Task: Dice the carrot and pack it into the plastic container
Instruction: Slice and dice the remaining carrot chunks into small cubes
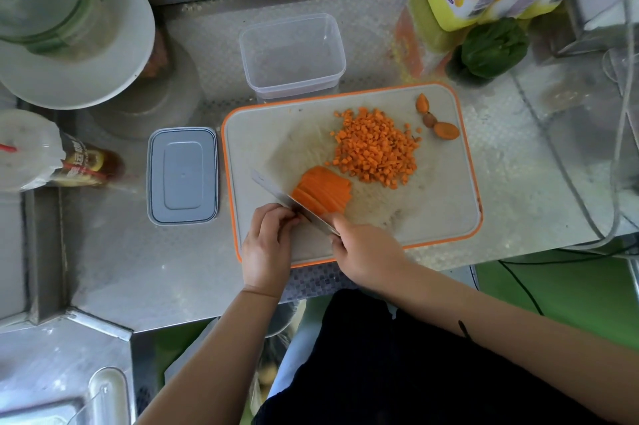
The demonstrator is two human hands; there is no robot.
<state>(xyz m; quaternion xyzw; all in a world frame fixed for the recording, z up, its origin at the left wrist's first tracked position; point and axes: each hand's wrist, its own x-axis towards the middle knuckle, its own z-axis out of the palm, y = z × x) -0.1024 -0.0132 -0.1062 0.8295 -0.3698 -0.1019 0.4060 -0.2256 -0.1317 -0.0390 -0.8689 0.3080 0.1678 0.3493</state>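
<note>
While the right grip (366, 251) clasps the knife (276, 190), left grip (268, 241) curled, hold unclear; lid (183, 175) beside board (432, 203), container (294, 54) behind.

The cutting board (432, 217) lay on the table (155, 269) before me, with the plastic container (292, 56) just behind it and the lid (183, 175) just to its left. On the board, the diced carrot (375, 147) sat behind the sliced carrot (323, 191), the carrot ends (437, 118) to the right. My left grip (268, 241) and right grip (366, 248), with the knife (276, 191), were at the board's near edge.
</note>
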